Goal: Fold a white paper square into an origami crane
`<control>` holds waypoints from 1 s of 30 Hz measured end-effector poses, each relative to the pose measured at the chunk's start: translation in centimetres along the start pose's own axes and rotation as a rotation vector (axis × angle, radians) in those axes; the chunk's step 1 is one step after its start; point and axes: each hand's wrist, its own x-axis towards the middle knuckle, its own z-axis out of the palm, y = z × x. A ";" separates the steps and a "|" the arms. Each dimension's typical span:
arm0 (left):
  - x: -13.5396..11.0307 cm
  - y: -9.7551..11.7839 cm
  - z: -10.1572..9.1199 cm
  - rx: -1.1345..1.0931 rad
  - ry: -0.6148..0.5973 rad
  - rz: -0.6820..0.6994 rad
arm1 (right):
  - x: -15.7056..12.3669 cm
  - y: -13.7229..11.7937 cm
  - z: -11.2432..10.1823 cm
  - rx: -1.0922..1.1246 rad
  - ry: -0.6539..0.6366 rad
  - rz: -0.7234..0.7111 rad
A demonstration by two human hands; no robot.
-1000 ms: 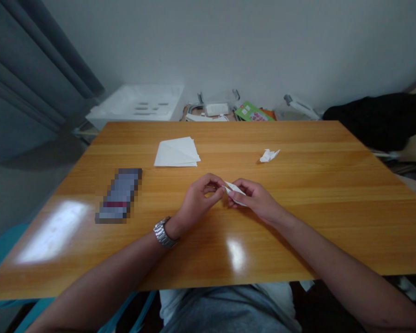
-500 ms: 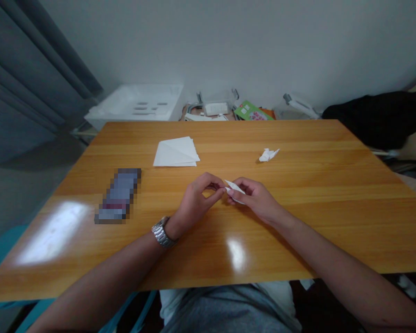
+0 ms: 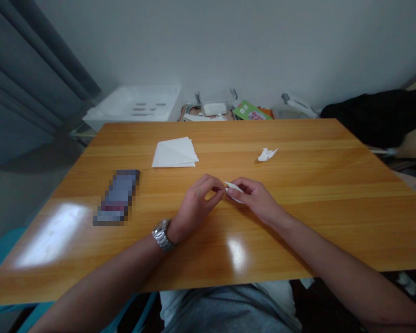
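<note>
A small piece of folded white paper (image 3: 235, 188) is between my hands, just above the wooden table (image 3: 315, 194). My right hand (image 3: 254, 196) grips it, thumb on the near side and fingers curled behind. My left hand (image 3: 203, 196), with a metal watch (image 3: 162, 234) on the wrist, has thumb and index finger pinched together at the paper's left end. The fingertips cover that end. Farther back on the right sits a folded white paper figure (image 3: 267, 155) with pointed ends. Several white sheets (image 3: 175, 152) lie stacked at the back left, the top one creased.
A phone-like object, blurred by pixels (image 3: 117, 196), lies on the table's left side. Behind the table are a white tray (image 3: 138, 99), a green booklet (image 3: 251, 111) and some cables. Dark cloth (image 3: 377, 118) lies at the right, and a curtain (image 3: 24, 78) hangs at the left.
The hands stay almost in place, with only slight finger movement at the folded paper. The whole view has shifted a little.
</note>
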 end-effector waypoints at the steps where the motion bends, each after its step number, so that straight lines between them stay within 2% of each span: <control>1: 0.0 0.0 0.0 0.000 0.005 -0.001 | 0.0 0.0 0.0 -0.005 0.009 -0.005; 5: -0.1 -0.1 0.2 -0.004 0.026 -0.014 | 0.0 0.0 0.2 -0.015 0.035 -0.037; 13: -0.4 -0.4 0.5 -0.123 0.022 -0.163 | 0.0 -0.1 0.1 -0.112 0.080 -0.084; 20: -0.3 -0.6 0.6 -0.193 0.017 -0.149 | 0.0 -0.1 0.1 -0.125 0.062 -0.068; 30: -0.4 -0.6 1.4 -0.532 0.045 -0.301 | -0.1 0.0 0.3 -0.053 0.087 -0.068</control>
